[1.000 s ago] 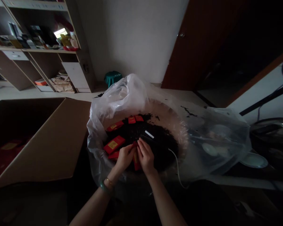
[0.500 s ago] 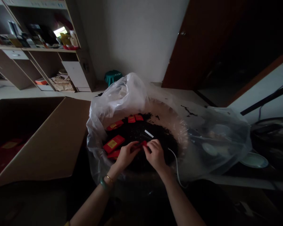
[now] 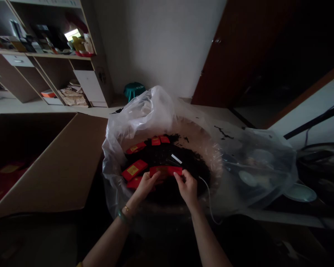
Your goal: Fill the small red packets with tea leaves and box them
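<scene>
In front of me I hold a red packet (image 3: 167,170) stretched level between both hands, over dark, loose, leaf-like stuff (image 3: 193,159). My left hand (image 3: 146,184) pinches its left part, thumb along the front. At its right end, my right hand (image 3: 187,185) grips with thumb and fingers. Left of my hands, another red packet (image 3: 134,169) with a yellow label lies flat, and more red packets (image 3: 135,182) lie just below it. Towards the back rest a labelled red packet (image 3: 136,148) and two small red packets (image 3: 160,140). A white strip (image 3: 176,158) shows beyond the held packet.
Clear plastic sheeting (image 3: 158,100) lines the wide round container (image 3: 200,135). A white cable (image 3: 208,193) runs over its near right rim. An open cardboard box (image 3: 52,163) with red packets stands left. Behind are shelves (image 3: 55,57), a green-covered bin (image 3: 134,90) and a door (image 3: 239,48).
My hands have moved apart, the right one to the right. The red packet, mostly hidden between my fingers before, now shows at full width.
</scene>
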Demonstrator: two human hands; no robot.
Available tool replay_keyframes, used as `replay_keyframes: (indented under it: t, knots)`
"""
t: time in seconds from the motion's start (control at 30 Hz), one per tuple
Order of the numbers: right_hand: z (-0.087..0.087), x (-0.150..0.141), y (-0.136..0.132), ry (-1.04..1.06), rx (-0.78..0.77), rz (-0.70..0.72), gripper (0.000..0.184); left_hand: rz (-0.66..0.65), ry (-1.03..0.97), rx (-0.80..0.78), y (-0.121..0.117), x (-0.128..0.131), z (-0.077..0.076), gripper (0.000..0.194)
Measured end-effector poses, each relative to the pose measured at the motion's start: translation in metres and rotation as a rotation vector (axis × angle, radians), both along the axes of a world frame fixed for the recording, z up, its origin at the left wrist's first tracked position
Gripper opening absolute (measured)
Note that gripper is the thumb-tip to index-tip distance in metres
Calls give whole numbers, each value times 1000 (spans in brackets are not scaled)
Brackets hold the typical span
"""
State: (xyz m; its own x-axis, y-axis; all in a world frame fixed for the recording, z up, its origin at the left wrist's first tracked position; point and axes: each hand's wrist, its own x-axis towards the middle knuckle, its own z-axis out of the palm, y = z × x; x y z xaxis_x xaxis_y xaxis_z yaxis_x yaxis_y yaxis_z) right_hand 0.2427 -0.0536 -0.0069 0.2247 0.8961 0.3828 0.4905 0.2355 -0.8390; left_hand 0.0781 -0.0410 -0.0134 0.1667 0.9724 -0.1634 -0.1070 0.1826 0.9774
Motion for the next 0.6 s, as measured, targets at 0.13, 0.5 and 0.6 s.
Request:
replay_keyframes:
  t: [0.13,0.5,0.6]
  knots:
    - [-1,11,-5,55,-10,-34,37,-126,539,282,-10,-14,10,58]
    - [-24,12,-19,495,-178,28,39,-446,1609,196,7,-71,28,98]
    - [-29,8,-22,608,-179,51,37,-440,1601,208,8,-74,24,96]
